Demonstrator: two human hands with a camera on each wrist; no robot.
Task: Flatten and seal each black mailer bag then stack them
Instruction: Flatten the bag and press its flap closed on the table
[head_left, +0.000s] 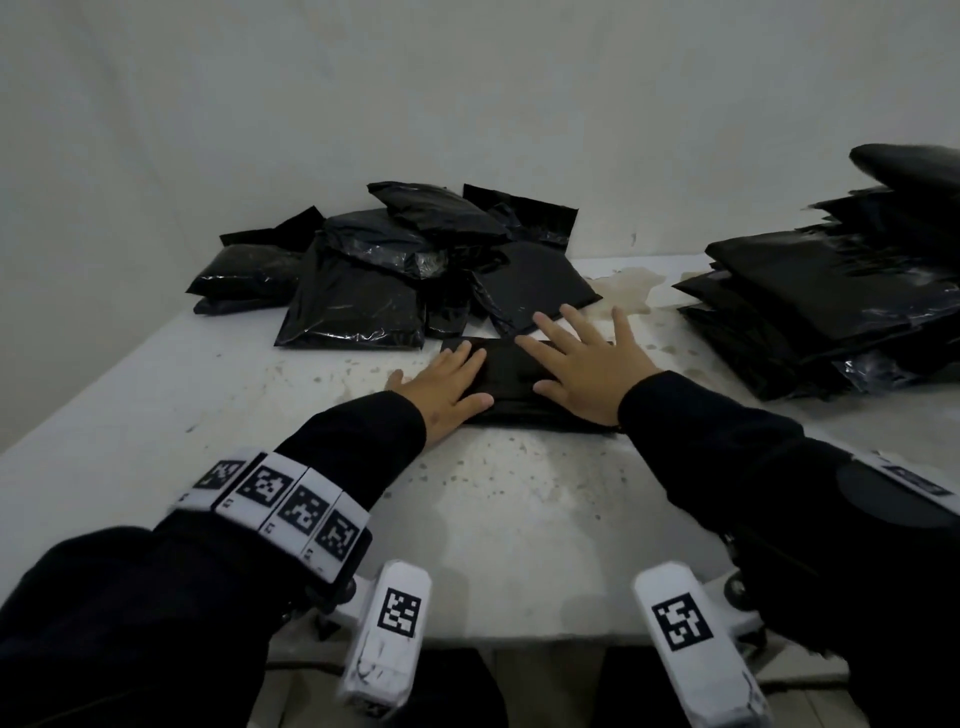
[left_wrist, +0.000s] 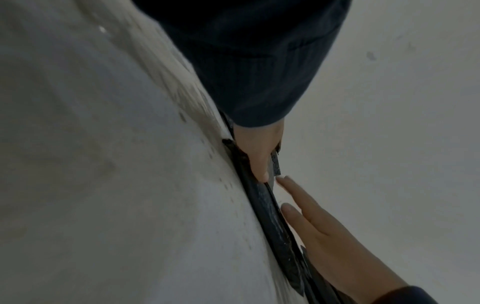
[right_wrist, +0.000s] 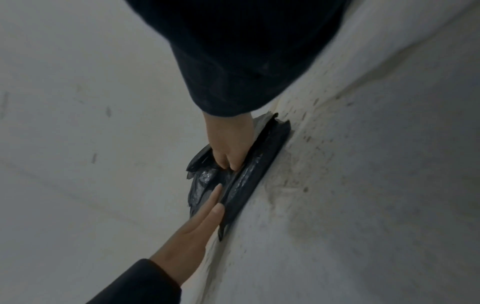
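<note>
Pile: unsealed mailers (head_left: 395, 270) heaped at the table's (head_left: 156, 405) far left-centre.
Left hand (head_left: 447, 384): flat, fingers straight, pressing the mailer's left end.
Mailer (head_left: 511, 371): flat under both palms, long axis running left to right.
Right hand (head_left: 582, 364): spread flat on its right end.
Stack (head_left: 831, 301): finished bags to the right, nearer the right hand.

A white tabletop (head_left: 519, 499) fills the lower middle of the frame, its surface speckled with small dark flecks. A pale brownish stain (head_left: 626, 283) spreads near its far edge, right of center. Behind it, a plain off-white wall (head_left: 415, 93) takes up the whole upper half.
</note>
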